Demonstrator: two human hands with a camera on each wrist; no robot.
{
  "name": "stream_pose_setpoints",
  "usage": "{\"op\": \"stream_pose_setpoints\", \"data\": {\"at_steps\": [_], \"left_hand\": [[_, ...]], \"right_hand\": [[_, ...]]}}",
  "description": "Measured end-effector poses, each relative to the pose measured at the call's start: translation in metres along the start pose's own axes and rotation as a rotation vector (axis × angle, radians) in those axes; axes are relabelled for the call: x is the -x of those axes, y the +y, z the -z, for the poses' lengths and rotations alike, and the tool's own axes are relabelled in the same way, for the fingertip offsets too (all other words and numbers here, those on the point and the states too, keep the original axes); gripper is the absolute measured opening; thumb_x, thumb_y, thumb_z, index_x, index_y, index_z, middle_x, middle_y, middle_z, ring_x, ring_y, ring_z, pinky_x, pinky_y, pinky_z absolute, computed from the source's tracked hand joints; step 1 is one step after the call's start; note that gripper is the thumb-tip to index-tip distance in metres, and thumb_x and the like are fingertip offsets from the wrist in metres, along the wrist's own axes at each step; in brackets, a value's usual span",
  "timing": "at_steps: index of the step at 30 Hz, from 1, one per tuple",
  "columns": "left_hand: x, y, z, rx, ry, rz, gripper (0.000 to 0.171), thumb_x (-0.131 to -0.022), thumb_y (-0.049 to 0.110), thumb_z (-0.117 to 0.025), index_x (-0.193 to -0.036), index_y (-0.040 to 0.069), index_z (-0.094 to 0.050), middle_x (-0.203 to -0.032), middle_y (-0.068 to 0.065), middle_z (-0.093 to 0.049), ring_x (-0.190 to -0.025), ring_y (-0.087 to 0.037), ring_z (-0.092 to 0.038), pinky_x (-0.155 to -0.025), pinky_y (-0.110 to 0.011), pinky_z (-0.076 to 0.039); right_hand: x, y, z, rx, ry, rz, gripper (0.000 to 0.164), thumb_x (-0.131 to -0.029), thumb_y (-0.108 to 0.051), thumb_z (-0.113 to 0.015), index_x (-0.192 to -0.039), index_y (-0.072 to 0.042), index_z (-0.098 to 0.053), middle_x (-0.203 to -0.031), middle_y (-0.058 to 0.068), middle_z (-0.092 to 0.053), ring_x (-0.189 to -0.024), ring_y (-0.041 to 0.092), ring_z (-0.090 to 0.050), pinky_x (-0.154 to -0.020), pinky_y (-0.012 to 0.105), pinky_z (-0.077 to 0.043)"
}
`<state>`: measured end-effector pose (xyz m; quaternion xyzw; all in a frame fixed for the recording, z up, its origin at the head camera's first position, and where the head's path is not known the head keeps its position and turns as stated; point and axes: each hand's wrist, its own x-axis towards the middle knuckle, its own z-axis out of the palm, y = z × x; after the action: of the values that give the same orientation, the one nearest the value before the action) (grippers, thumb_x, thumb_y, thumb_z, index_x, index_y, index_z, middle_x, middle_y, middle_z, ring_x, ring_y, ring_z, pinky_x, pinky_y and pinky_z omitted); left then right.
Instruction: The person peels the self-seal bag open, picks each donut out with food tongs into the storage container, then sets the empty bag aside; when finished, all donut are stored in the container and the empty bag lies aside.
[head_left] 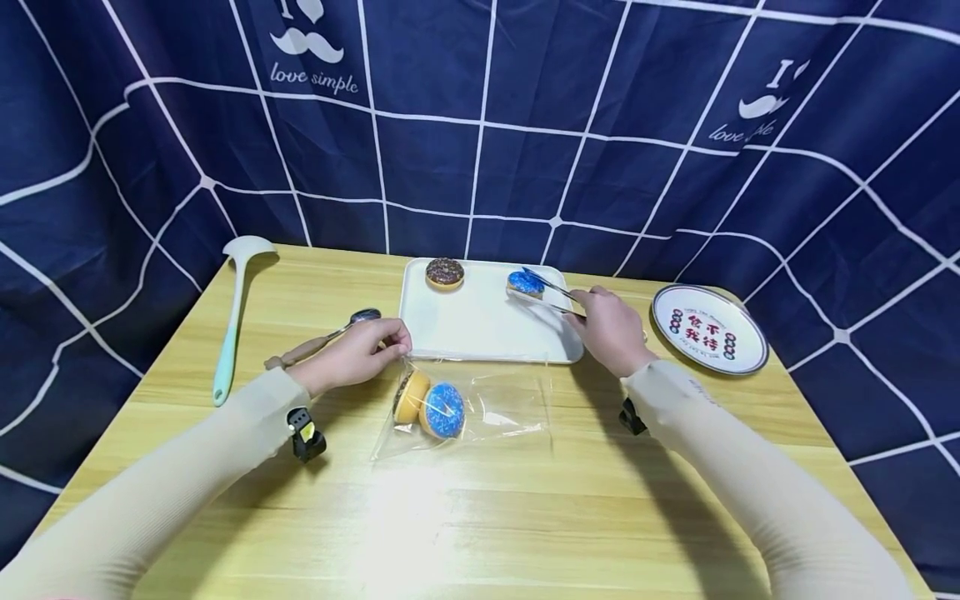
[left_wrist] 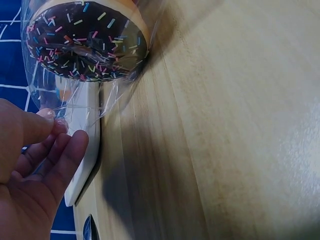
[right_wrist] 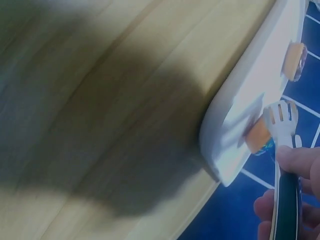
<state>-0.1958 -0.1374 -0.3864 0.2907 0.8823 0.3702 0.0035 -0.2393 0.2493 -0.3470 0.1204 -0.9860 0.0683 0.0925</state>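
In the head view my left hand (head_left: pixel 360 354) pinches the edge of a clear plastic bag (head_left: pixel 510 408). Inside the bag lie a blue-iced donut (head_left: pixel 443 411) and a chocolate donut (left_wrist: pixel 85 42) with colourful sprinkles. My right hand (head_left: pixel 613 329) grips a pair of tongs (right_wrist: pixel 285 165) with a slotted, fork-like end. The tongs' tips reach to both sides of another blue-iced donut (head_left: pixel 527 283) at the right of a white tray (head_left: pixel 487 325). A second chocolate donut (head_left: pixel 445 273) sits at the tray's back left.
A pale ladle (head_left: pixel 234 317) with a green handle lies at the far left. Beside my left hand is a dark-headed spoon (head_left: pixel 365 315) with a wooden handle, partly hidden. To the right rests a white plate (head_left: pixel 708 300) with red lettering. A blue curtain (head_left: pixel 450 150) hangs behind the wooden table (head_left: pixel 525 525).
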Motion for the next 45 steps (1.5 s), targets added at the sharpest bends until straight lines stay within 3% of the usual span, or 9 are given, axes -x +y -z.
{"op": "stream_pose_setpoints", "data": {"at_steps": [17, 24, 28, 33, 36, 38, 41, 45], "left_hand": [[0.001, -0.001, 0.000, 0.021, -0.011, 0.008, 0.010, -0.101, 0.002, -0.063, -0.093, 0.005, -0.067, -0.091, -0.009, -0.072, -0.088, -0.017, -0.066, -0.088, -0.040, -0.058], [0.001, -0.001, 0.001, 0.014, -0.011, -0.003, 0.009, -0.101, 0.003, -0.063, -0.093, 0.005, -0.067, -0.091, -0.009, -0.073, -0.088, -0.018, -0.067, -0.087, -0.039, -0.059], [0.001, -0.002, 0.001, 0.010, -0.009, -0.006, 0.009, -0.101, 0.003, -0.063, -0.094, 0.005, -0.067, -0.091, -0.009, -0.073, -0.089, -0.018, -0.067, -0.087, -0.039, -0.059], [0.001, -0.002, 0.000, 0.008, -0.009, -0.003, 0.009, -0.101, 0.003, -0.063, -0.093, 0.005, -0.067, -0.091, -0.009, -0.073, -0.088, -0.017, -0.066, -0.086, -0.038, -0.058], [0.001, -0.001, 0.000, 0.011, -0.013, -0.001, 0.009, -0.101, 0.003, -0.063, -0.094, 0.005, -0.067, -0.091, -0.009, -0.073, -0.088, -0.017, -0.066, -0.086, -0.038, -0.059], [0.001, -0.001, 0.001, 0.012, -0.014, -0.001, 0.009, -0.101, 0.003, -0.063, -0.094, 0.005, -0.067, -0.091, -0.010, -0.073, -0.088, -0.017, -0.066, -0.087, -0.039, -0.059], [0.001, -0.001, 0.001, 0.009, -0.013, -0.001, 0.009, -0.101, 0.003, -0.063, -0.093, 0.005, -0.067, -0.091, -0.010, -0.073, -0.087, -0.017, -0.066, -0.086, -0.039, -0.058], [0.000, -0.001, 0.001, 0.004, -0.008, -0.003, 0.009, -0.101, 0.003, -0.063, -0.093, 0.005, -0.067, -0.090, -0.009, -0.073, -0.087, -0.017, -0.066, -0.086, -0.039, -0.058]], "right_hand": [[0.001, 0.001, -0.003, -0.052, 0.001, 0.003, 0.044, -0.101, -0.028, -0.070, -0.139, -0.006, -0.064, -0.122, 0.025, -0.069, -0.101, 0.043, -0.071, -0.072, 0.059, -0.057], [0.003, 0.008, 0.002, -0.080, 0.005, 0.042, 0.045, -0.101, -0.029, -0.070, -0.139, -0.005, -0.065, -0.122, 0.025, -0.070, -0.101, 0.044, -0.071, -0.073, 0.058, -0.057], [0.006, 0.014, 0.009, -0.138, -0.005, 0.090, 0.047, -0.102, -0.028, -0.069, -0.140, -0.003, -0.064, -0.123, 0.025, -0.070, -0.101, 0.042, -0.070, -0.082, 0.056, -0.057], [0.013, 0.025, 0.022, -0.254, -0.033, 0.129, 0.047, -0.102, -0.027, -0.070, -0.140, 0.000, -0.064, -0.134, 0.024, -0.069, -0.121, 0.042, -0.067, -0.104, 0.059, -0.053], [0.020, 0.034, 0.028, -0.308, -0.033, 0.160, 0.043, -0.100, -0.023, -0.072, -0.136, 0.001, -0.067, -0.134, 0.024, -0.070, -0.127, 0.043, -0.065, -0.108, 0.059, -0.051], [0.026, 0.040, 0.032, -0.332, -0.027, 0.182, 0.040, -0.099, -0.021, -0.073, -0.132, 0.001, -0.069, -0.130, 0.023, -0.072, -0.123, 0.041, -0.068, -0.104, 0.056, -0.053], [0.035, 0.049, 0.036, -0.344, -0.006, 0.204, 0.036, -0.097, -0.019, -0.076, -0.129, -0.001, -0.072, -0.123, 0.019, -0.076, -0.115, 0.034, -0.071, -0.097, 0.034, -0.057], [0.046, 0.061, 0.045, -0.355, -0.018, 0.196, 0.036, -0.094, -0.020, -0.080, -0.127, -0.006, -0.075, -0.115, 0.015, -0.079, -0.088, 0.010, -0.068, -0.077, 0.011, -0.048]]}}
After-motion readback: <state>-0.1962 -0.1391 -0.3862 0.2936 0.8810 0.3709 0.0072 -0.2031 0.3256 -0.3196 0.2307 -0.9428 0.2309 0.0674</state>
